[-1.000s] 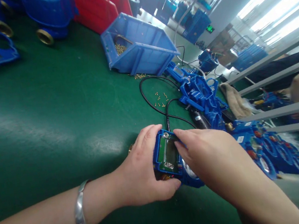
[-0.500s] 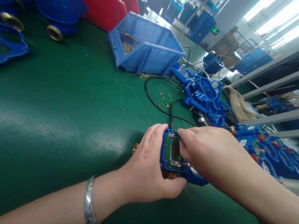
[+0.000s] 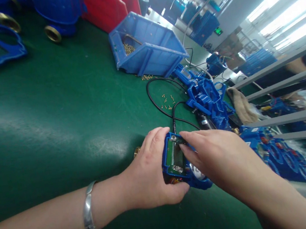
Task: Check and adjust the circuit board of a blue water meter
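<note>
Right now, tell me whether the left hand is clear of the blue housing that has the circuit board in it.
No, the left hand is wrapped around one side of the blue housing.

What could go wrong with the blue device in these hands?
The right hand is right at the bare circuit board, so too much pressure might damage it. The black cable loops just beyond the blue device and could snag. Loose screws lie on the green table; a bump might scatter them.

Left hand (image 3: 149,171): we clasp the blue housing (image 3: 199,183).
Right hand (image 3: 215,149): over the circuit board (image 3: 171,153)'s edge.
Screws (image 3: 165,100): several lie loose by the black cable (image 3: 174,124).
</note>
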{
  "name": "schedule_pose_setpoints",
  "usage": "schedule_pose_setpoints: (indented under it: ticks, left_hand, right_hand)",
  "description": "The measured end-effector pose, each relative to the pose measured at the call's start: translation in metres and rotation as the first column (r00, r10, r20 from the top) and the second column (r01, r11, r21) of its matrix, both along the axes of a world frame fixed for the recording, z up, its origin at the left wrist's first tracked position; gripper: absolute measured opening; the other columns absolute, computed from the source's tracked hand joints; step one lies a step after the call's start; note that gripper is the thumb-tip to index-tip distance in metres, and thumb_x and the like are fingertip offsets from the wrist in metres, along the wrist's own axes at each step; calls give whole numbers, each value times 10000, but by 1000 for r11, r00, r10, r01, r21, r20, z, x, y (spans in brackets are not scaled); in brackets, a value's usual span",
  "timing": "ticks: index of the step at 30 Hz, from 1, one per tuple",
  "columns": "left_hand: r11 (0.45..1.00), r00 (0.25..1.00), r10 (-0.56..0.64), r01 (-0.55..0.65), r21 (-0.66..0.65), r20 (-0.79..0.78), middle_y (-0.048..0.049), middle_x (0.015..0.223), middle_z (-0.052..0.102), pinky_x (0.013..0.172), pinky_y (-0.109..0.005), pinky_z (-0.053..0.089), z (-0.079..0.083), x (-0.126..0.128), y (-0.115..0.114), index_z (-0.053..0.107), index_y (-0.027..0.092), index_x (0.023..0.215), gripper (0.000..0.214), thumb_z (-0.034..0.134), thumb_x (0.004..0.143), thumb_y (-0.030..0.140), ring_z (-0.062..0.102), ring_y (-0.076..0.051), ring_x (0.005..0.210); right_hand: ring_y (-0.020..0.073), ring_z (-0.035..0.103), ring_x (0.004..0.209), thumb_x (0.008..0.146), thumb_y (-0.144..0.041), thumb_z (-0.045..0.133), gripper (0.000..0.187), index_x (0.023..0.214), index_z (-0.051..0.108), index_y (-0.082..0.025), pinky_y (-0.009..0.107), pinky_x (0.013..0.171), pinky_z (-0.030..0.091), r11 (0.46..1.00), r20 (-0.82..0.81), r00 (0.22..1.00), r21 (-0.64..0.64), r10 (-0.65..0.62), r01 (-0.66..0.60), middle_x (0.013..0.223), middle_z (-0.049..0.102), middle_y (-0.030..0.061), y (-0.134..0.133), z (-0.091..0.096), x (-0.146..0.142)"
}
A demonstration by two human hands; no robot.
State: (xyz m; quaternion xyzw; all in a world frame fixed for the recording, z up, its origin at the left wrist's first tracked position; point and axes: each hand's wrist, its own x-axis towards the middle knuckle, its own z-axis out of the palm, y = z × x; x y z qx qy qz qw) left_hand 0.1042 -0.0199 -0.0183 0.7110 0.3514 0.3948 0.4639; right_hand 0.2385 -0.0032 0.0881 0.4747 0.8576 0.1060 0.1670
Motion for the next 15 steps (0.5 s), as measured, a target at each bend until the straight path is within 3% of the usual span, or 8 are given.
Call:
schedule_pose_setpoints:
  ticks: [3,5,10,15]
  left_hand:
    - [1000,1000,5,-5,6,4,-225,1317,333,1057,-547,291,1,0,1,233,82,1287,866,634,571,358,310,-340,1271]
    - [1000,1000,-2,3,-9,8,-231,1309,337,1056,-550,290,3,0,2,240,73,1278,865,636,565,361,318,-344,1264]
    - [998,999,-38,38,-45,5,-255,1290,341,1057,-555,285,7,-1,5,241,31,1262,880,645,549,352,316,-360,1255]
    - [999,999,-37,37,-34,18,-244,1298,334,1053,-562,285,5,-2,3,226,62,1266,878,644,551,351,315,-367,1259]
  right_hand:
    - [203,656,645,740,-117,613,187,923,652,-104,285,531,467,996,-49,997,74,60,-56,791,705,60,-5,-2,-1]
    - [218,658,664,713,-80,606,212,917,661,-77,291,527,493,989,-25,994,102,107,-104,823,707,90,-8,-3,-3]
    - [242,653,627,750,-22,449,256,867,678,-24,317,480,507,956,31,969,160,244,-246,761,697,132,-7,-1,-3]
    - [238,644,611,827,-30,356,323,876,674,0,331,501,508,897,63,911,161,407,-411,692,680,130,0,0,7]
